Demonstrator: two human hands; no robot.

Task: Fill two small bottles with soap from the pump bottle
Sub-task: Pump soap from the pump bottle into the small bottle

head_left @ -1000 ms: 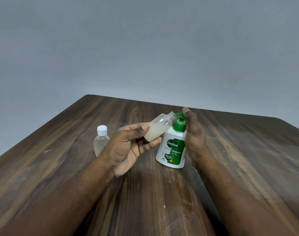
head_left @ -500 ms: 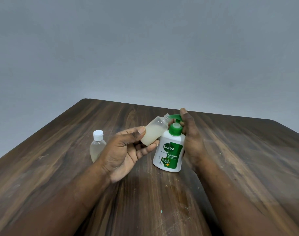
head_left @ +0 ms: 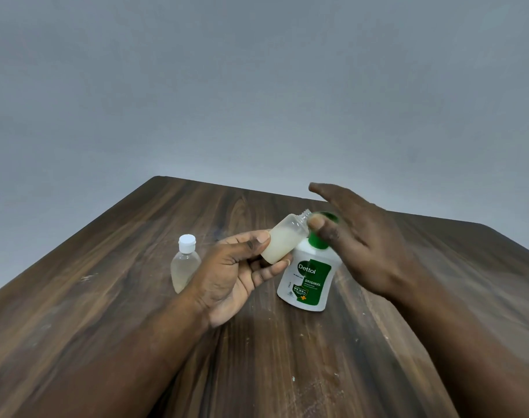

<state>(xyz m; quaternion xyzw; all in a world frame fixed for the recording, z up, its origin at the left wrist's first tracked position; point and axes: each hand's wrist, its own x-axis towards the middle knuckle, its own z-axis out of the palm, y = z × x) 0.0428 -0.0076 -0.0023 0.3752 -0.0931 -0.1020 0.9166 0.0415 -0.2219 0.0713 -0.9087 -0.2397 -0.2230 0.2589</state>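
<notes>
My left hand (head_left: pixel 233 276) grips a small uncapped clear bottle (head_left: pixel 284 238), tilted, holding pale soap, with its mouth at the green pump head. The white pump bottle (head_left: pixel 310 280) with a green label stands upright on the wooden table (head_left: pixel 106 297). My right hand (head_left: pixel 356 236) lies over the green pump head (head_left: pixel 319 239) with fingers stretched out straight and the thumb beside the small bottle's neck. A second small bottle (head_left: pixel 184 265) with a white cap stands to the left, just behind my left wrist, with pale liquid in it.
The dark wooden table reaches a far edge at a plain grey wall (head_left: pixel 257 86). Its right edge runs down the right side of the view. Small pale specks lie on the wood near the front.
My right hand has spread its fingers out flat over the pump head; before they were curled round the pump. My left hand keeps the small bottle at the nozzle.
</notes>
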